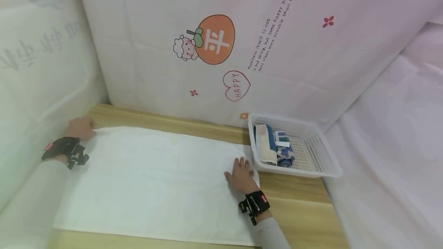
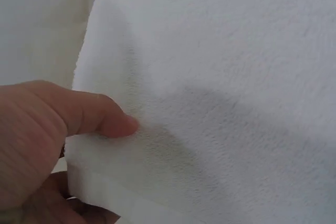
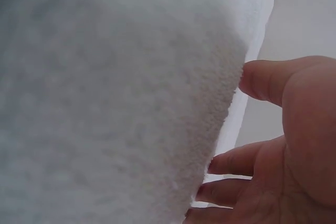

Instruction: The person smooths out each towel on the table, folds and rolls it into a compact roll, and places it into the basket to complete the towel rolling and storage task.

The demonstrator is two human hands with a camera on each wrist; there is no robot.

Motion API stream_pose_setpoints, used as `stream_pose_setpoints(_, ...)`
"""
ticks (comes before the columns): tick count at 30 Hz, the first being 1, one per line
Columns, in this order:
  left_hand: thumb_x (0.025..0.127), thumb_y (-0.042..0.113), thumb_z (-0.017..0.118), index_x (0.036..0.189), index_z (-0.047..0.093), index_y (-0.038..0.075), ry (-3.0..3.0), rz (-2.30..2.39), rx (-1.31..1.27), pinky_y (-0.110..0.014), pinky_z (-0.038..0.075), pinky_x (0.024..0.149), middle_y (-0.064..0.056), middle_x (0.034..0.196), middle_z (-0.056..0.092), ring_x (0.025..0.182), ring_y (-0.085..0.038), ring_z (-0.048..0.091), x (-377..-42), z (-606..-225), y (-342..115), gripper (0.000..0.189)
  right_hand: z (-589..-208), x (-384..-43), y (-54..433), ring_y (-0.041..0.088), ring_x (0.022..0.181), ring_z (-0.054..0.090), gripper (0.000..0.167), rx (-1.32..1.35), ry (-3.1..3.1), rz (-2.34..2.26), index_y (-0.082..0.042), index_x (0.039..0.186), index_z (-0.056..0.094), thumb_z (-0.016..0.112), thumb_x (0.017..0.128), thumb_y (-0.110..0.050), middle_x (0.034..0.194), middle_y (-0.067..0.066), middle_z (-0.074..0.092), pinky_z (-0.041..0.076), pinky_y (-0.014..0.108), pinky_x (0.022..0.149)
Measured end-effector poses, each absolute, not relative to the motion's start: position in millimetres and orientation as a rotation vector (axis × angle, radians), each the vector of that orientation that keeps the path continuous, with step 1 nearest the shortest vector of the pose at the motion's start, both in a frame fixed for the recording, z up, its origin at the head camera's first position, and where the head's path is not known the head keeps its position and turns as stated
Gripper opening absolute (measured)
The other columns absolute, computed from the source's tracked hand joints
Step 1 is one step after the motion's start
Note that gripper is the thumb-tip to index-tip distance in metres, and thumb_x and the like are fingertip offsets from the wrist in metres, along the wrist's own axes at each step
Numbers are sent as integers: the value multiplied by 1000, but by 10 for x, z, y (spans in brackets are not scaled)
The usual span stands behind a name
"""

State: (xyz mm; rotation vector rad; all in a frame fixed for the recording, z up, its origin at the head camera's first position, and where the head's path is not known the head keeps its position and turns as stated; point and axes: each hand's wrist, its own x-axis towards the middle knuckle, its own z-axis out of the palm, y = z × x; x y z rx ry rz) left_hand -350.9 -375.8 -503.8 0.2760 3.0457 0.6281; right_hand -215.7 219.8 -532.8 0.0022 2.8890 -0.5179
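A white towel [image 1: 155, 187] lies spread out on the wooden table. At its far left corner, my left hand [image 1: 80, 129] pinches the edge. The left wrist view shows that thumb [image 2: 113, 119] on top of the fleecy cloth, with fingers curled beneath. Near the towel's right end my right hand [image 1: 241, 176] rests on the cloth, its fingers spread and fairly straight. In the right wrist view, the fingertips and thumb [image 3: 265, 82] of the right hand touch the edge of the towel [image 3: 131, 108].
A white plastic basket [image 1: 327, 153] stands at the back right, close by the right hand. Inside lie a rolled cream and blue cloth [image 1: 265, 145] and a folded patterned blue one [image 1: 285, 153]. Printed white sheets [image 1: 155, 68] hang around the wooden table [image 1: 294, 210].
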Motion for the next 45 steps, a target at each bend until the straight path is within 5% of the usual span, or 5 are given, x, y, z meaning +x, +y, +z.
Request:
stream_pose_setpoints(7, 76, 5, 62, 66, 45, 11, 2973, 760, 402, -33, 36, 58, 1, 61, 43, 61, -20, 44, -3498, -5030, -3754, 21, -5297, -2166, 2141, 52, 152, 9, 79, 14, 2886, -508, 10, 156, 23, 54, 103, -40, 164, 35, 12, 19, 75, 115)
stream_pose_setpoints(15, 90, 25, 71, 98, 68, -6, 2952, 789, 383, -47, 52, 77, -21, 94, 70, 89, -38, 64, -3446, -4923, -3661, 33, -5272, -2156, 2137, 53, 152, 8, 80, 25, 2882, -503, 11, 155, 22, 53, 104, -41, 163, 35, 11, 18, 75, 114)
stream_pose_setpoints(22, 88, 0, 61, 123, 53, -18, 2939, 874, 448, -65, 49, 89, -40, 115, 58, 104, -55, 58, -3491, -4923, -3620, 40, -5276, -2170, 2190, 53, 152, 8, 80, 21, 2886, -508, 12, 155, 23, 55, 103, -41, 163, 36, 11, 18, 76, 114)
stream_pose_setpoints(37, 82, 4, 66, 107, 65, -12, 3050, 697, 464, -63, 50, 82, -32, 100, 67, 92, -49, 62, -3479, -4985, -3659, 30, -5327, -2162, 2161, 52, 152, 9, 81, 43, 2894, -467, 9, 157, 21, 54, 104, -43, 164, 33, 11, 20, 75, 114)
stream_pose_setpoints(45, 75, 1, 62, 123, 55, -12, 3333, 756, 260, -80, 32, 93, -47, 121, 47, 115, -67, 37, -3565, -5107, -3633, 51, -5241, -2168, 2175, 53, 150, 15, 77, -21, 2882, -444, 11, 154, 26, 55, 104, -39, 162, 36, 17, 25, 75, 112)
